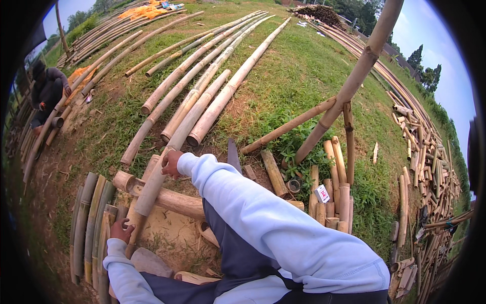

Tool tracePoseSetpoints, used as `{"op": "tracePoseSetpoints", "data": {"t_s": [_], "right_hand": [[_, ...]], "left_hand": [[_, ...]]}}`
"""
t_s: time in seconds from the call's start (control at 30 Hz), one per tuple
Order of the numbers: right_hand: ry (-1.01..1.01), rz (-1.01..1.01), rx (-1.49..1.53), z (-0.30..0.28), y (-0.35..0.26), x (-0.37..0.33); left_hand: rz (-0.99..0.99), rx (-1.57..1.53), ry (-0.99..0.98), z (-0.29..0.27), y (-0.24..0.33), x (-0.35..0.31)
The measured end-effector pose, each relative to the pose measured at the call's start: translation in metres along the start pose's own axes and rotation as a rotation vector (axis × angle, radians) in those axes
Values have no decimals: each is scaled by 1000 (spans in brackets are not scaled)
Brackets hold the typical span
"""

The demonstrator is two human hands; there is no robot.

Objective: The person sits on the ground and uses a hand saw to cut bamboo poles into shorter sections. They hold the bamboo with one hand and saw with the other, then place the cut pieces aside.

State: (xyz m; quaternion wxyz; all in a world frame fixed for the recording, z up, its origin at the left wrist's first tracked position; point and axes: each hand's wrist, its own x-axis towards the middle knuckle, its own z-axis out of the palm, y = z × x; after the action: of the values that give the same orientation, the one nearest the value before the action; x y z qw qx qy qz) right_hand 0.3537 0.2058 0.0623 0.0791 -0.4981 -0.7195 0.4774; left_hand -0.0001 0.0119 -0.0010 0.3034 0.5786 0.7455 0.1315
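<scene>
A long bamboo pole slants away from me, resting across a thick notched bamboo log. My right hand is closed over the pole just beyond the log, fingers bent round its upper side. Lower down, my left hand is at the pole's near end, its fingers curved but apart; its fingertips come up to the bamboo, and whether they press on it is hard to see. Past my right wrist, a saw blade stands upright by a short bamboo piece.
Cut bamboo lengths stand at my left, shorter ones at right with a small white-and-red box. A slanted bamboo post rises on the right. Long poles lie on grass ahead; a person crouches far left.
</scene>
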Motion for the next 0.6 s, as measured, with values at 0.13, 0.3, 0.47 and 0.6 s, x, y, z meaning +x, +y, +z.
{"op": "tracePoseSetpoints", "data": {"t_s": [0.13, 0.3, 0.47, 0.6], "right_hand": [[-2, 1, 4, 0, 1, 2], [-12, 2, -3, 1, -1, 2], [23, 2, 11, 0, 6, 0], [-6, 1, 4, 0, 1, -2]], "left_hand": [[5, 2, -3, 0, 1, 0], [-5, -2, 3, 0, -4, 1], [24, 14, 3, 4, -1, 2], [-2, 6, 10, 7, -7, 1]]}}
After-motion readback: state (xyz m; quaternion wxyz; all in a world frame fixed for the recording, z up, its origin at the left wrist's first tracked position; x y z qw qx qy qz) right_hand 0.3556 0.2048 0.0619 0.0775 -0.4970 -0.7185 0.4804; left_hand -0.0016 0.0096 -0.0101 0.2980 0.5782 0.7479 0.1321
